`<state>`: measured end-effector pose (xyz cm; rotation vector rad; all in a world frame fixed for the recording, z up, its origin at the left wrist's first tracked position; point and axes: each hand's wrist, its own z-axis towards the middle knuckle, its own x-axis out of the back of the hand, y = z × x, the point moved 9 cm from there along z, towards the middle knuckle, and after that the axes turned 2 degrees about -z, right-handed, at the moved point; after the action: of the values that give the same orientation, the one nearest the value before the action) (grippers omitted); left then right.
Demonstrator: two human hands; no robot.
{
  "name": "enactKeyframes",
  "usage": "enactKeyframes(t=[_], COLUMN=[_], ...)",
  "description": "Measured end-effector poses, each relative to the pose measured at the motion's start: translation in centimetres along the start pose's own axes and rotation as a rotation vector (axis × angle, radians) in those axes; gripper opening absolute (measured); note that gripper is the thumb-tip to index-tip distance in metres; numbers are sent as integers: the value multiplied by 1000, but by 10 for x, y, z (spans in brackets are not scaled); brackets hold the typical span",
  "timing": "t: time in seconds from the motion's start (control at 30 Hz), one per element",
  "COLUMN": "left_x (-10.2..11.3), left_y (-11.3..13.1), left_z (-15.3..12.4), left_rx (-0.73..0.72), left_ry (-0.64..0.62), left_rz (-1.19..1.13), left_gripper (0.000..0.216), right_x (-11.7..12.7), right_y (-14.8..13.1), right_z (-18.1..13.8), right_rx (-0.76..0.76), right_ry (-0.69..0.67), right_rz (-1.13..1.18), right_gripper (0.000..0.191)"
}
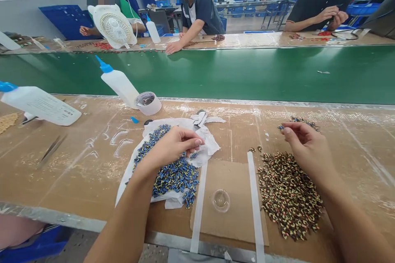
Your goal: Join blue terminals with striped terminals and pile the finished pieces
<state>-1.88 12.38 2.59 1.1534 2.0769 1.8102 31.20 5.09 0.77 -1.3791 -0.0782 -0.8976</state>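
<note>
Nearest us, a small clear cup (221,209) sits on a cardboard pad (233,181), between both forearms, presumably so either hand can reach it; two tape strips (255,205) run along the pad, likely pinning it flat. To the right of the pad spreads a heap of brown-and-cream pieces (290,197); to the left, a heap of blue-and-yellow pieces (175,176) on a crumpled white sheet (210,141), which probably keeps them gathered.

And the hands! The left hand (182,141) hangs over the blue heap, thumb and fingers drawn in close — whether a tiny piece sits between them, I cannot tell; the right hand (308,144) is up beyond the brown heap, thumb and forefinger seemingly pinching a small blue piece (280,127), a light tip grip that suits something so tiny; just behind lies a small dark cluster (305,122).

Farther on, a tape roll (148,103) touches or nearly touches a squeeze bottle (120,86), both apparently parked clear of the elbows; then comes the green belt (228,72); across it stands a white fan (112,24), while a co-worker's hand (174,46) rests at the belt's far edge.
</note>
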Motion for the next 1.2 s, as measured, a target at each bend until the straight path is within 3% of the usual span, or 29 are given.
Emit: enactKeyframes(t=[0.1, 0.3, 0.43, 0.57, 1.0, 1.2], left_x=[-24, -54, -65, -67, -77, -73], left_y=[4, 15, 18, 26, 15, 13], left_z=[8, 11, 14, 14, 6, 6], left_rx=[-13, -100, -172, -282, -237, -204], left_ry=[-65, -112, -73, 2, 71, 74], left_rz=[-119, -110, 26, 237, 226, 164], left_gripper=[27, 18, 16, 22, 28, 25], right_x=[-11, -34, -62, -89, -120, -144], right_y=[-18, -43, -72, -97, -96, -91], right_z=[-7, -27, -54, -89, -126, -137], right_rx=[25, 27, 82, 188, 157, 265], right_ry=[-74, -243, -540, -846, -998, -1009], right_rz=[8, 168, 258, 192, 162, 291], right_gripper=[26, 25, 21, 19, 18, 28])
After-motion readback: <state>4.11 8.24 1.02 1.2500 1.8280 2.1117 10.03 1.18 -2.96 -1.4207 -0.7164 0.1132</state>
